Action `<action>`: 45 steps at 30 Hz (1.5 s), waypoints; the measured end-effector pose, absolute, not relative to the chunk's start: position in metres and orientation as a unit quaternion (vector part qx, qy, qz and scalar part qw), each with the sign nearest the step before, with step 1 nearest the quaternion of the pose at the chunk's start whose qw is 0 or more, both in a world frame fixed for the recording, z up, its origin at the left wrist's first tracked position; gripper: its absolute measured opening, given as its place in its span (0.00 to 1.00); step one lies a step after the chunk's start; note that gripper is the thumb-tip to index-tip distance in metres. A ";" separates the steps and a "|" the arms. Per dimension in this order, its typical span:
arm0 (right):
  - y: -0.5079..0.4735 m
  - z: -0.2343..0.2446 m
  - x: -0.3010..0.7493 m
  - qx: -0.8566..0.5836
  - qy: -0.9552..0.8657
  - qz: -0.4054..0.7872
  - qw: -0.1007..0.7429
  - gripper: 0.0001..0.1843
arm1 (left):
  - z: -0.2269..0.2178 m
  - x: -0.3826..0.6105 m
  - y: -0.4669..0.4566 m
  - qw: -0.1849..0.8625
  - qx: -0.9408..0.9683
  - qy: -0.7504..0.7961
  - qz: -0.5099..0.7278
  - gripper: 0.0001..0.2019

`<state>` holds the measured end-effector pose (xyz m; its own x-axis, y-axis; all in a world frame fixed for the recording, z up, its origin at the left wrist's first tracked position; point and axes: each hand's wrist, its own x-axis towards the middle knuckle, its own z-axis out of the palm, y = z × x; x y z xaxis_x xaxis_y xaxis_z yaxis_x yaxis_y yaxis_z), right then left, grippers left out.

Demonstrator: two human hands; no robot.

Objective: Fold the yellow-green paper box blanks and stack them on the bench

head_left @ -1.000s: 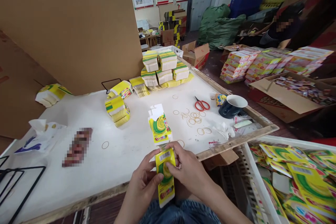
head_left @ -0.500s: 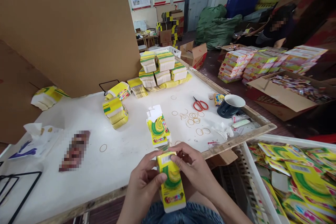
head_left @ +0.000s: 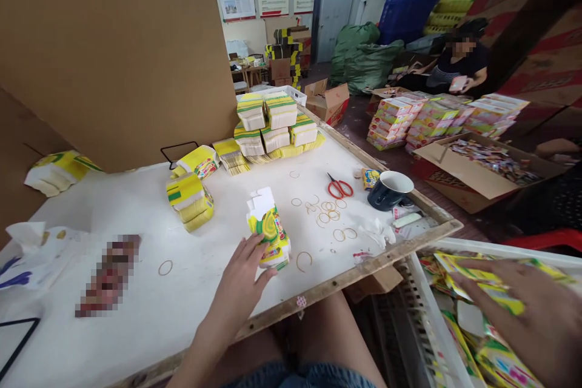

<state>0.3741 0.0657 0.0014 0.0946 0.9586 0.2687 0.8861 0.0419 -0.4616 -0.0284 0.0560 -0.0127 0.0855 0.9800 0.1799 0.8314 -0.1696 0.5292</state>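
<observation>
A small stack of flat yellow-and-green cartons (head_left: 271,225), white flaps at its far end, lies on the white tabletop. My left hand (head_left: 243,267) rests its stretched fingers on the near left part of this stack, the thumb apart at its near end. Off to the right, my right hand (head_left: 531,297) is over a white crate (head_left: 421,297) holding many yellow cartons (head_left: 509,364). Motion blurs this hand, but its fingers look extended and spread; a yellow carton lies just under them, and I see no grip on it.
Bundles of cartons (head_left: 266,124) are piled at the table's back. Red-handled scissors (head_left: 340,188), rubber bands (head_left: 327,212) and a dark mug (head_left: 391,190) lie to the right. Beyond are stacked boxes (head_left: 393,118), an open cardboard box (head_left: 473,176) and a seated person (head_left: 459,66).
The yellow carton that both hands held over my lap has left there. My left hand has moved forward onto the stack; my right hand has swung right over the crate. The view has shifted slightly.
</observation>
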 end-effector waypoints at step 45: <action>0.041 -0.012 0.133 -0.314 -0.494 0.685 0.434 0.18 | -0.022 0.008 0.016 0.735 0.241 0.299 0.558 0.23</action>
<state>0.1328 0.0407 -0.0116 -0.4256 0.9049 -0.0014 -0.2838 -0.1349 -0.9493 0.0083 0.0161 -0.0220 0.1979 0.9654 -0.1700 -0.6768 0.2600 0.6887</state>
